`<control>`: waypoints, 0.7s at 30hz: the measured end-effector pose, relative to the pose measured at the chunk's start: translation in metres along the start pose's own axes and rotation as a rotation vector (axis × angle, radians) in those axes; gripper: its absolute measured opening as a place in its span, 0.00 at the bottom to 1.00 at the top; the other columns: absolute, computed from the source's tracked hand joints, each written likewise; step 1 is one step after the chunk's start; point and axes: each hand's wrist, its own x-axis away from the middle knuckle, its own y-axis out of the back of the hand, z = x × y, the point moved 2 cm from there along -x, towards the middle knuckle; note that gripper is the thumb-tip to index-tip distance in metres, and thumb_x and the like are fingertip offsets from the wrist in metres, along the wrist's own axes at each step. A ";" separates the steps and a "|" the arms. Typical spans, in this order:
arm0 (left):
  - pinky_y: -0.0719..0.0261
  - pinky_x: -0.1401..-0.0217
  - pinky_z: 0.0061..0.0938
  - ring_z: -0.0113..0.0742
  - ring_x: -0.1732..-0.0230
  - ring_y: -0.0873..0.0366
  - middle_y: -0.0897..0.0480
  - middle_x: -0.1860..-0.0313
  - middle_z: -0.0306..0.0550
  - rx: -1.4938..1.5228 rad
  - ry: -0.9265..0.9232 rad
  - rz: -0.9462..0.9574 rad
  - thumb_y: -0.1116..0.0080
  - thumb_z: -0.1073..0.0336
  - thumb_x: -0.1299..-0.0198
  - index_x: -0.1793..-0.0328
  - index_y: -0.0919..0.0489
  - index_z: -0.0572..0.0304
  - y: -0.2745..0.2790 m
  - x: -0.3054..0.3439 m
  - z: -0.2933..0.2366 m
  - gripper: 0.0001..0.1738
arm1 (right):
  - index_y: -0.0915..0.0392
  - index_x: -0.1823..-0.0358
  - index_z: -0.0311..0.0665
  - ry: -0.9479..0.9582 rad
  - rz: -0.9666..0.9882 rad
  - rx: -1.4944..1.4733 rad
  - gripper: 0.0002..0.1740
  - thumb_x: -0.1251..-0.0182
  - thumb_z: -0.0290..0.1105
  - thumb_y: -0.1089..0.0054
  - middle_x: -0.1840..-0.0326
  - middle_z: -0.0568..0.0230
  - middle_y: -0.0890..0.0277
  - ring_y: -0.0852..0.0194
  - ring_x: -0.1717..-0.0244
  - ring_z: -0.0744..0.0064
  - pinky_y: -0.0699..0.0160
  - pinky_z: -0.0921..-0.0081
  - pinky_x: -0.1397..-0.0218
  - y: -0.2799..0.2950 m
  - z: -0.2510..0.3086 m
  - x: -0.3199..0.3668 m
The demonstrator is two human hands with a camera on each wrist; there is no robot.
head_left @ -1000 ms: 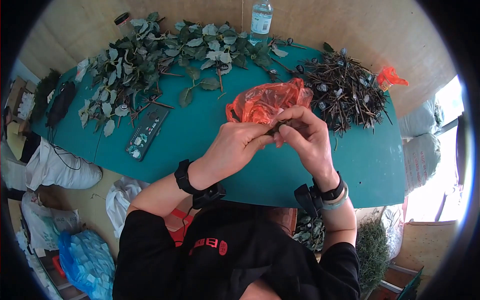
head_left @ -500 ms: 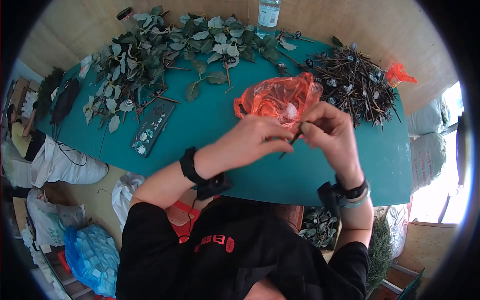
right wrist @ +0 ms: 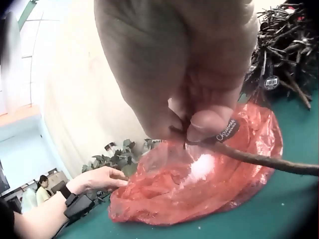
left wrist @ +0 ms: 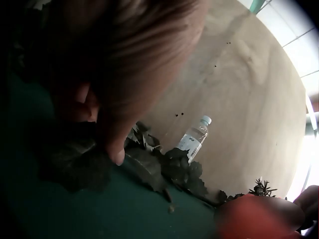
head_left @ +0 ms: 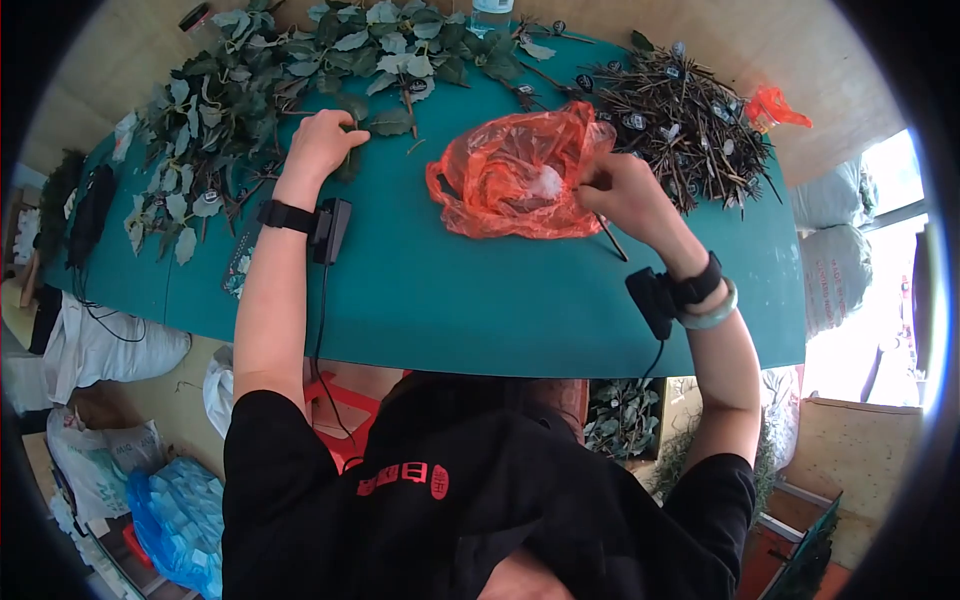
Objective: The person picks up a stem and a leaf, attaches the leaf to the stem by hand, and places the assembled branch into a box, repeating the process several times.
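My right hand (head_left: 630,195) pinches a thin brown stem (right wrist: 266,162) between thumb and fingers. A dark round tag (right wrist: 228,130) reading "Christmas Classics" sits by those fingertips. Beneath them an orange-red plastic bag (head_left: 500,215) lies spread, with white material (head_left: 546,184) inside. Out to the left, my left hand (head_left: 318,152) is at a green leaf sprig (head_left: 390,122), thumb and fingers apart around its leaves. One dark leaf (left wrist: 75,162) shows just below those fingers in the left wrist view. Parts of the sprig are hidden by the hand.
Leafy branches (head_left: 200,110) are heaped at the back left, bare twigs with tags (head_left: 680,130) at the back right. A water bottle (left wrist: 195,139) stands by the wall. Beside the left forearm lies a phone (head_left: 240,262), partly covered. A small orange-red bag (head_left: 775,108) sits at the right edge.
The left hand has left the stem and moved up and left to the leaf sprig. My right hand keeps the stem and has shifted slightly over the bag.
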 end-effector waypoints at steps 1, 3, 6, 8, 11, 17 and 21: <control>0.23 0.57 0.40 0.52 0.59 0.19 0.17 0.65 0.55 0.012 -0.018 -0.001 0.39 0.58 0.46 0.62 0.17 0.61 -0.003 0.002 -0.002 0.14 | 0.25 0.72 0.28 -0.014 0.013 0.035 0.06 0.49 0.25 0.41 0.80 0.66 0.27 0.33 0.75 0.82 0.32 0.79 0.72 -0.003 0.002 -0.005; 0.23 0.58 0.39 0.51 0.59 0.19 0.16 0.65 0.54 0.029 -0.033 -0.001 0.38 0.58 0.46 0.62 0.17 0.61 -0.005 0.002 0.001 0.14 | 0.25 0.71 0.28 -0.041 0.039 0.104 0.07 0.50 0.25 0.40 0.80 0.63 0.27 0.32 0.75 0.81 0.31 0.78 0.72 -0.008 0.003 -0.014; 0.23 0.59 0.34 0.47 0.61 0.18 0.16 0.67 0.52 0.103 -0.049 -0.061 0.39 0.58 0.44 0.62 0.17 0.61 0.000 0.004 0.006 0.14 | 0.25 0.72 0.27 -0.021 0.035 0.159 0.07 0.50 0.26 0.40 0.81 0.62 0.29 0.32 0.76 0.80 0.31 0.77 0.72 -0.014 -0.001 -0.022; 0.24 0.61 0.31 0.41 0.63 0.18 0.15 0.67 0.50 0.202 -0.045 -0.084 0.39 0.58 0.43 0.61 0.18 0.63 0.003 0.004 0.011 0.14 | 0.25 0.72 0.27 -0.010 0.039 0.191 0.08 0.50 0.26 0.40 0.82 0.61 0.29 0.32 0.76 0.80 0.31 0.76 0.72 -0.019 -0.004 -0.024; 0.25 0.63 0.25 0.30 0.68 0.18 0.15 0.68 0.46 0.388 -0.042 -0.147 0.38 0.60 0.41 0.58 0.19 0.67 0.019 0.010 0.006 0.15 | 0.26 0.73 0.27 -0.047 0.047 0.206 0.08 0.50 0.26 0.41 0.82 0.59 0.30 0.34 0.77 0.79 0.33 0.75 0.73 -0.023 -0.006 -0.028; 0.28 0.67 0.20 0.23 0.67 0.21 0.15 0.63 0.41 0.707 -0.065 -0.061 0.40 0.64 0.40 0.58 0.18 0.64 0.009 0.022 -0.017 0.11 | 0.26 0.74 0.28 -0.093 0.105 0.245 0.07 0.50 0.26 0.41 0.82 0.64 0.31 0.35 0.78 0.80 0.35 0.76 0.74 -0.023 -0.001 -0.034; 0.29 0.67 0.17 0.21 0.68 0.22 0.15 0.62 0.40 0.811 -0.127 0.004 0.40 0.66 0.40 0.56 0.18 0.63 0.008 0.025 -0.023 0.10 | 0.25 0.74 0.31 -0.116 0.185 0.128 0.04 0.47 0.25 0.41 0.81 0.69 0.30 0.36 0.78 0.83 0.36 0.79 0.74 -0.017 -0.006 -0.033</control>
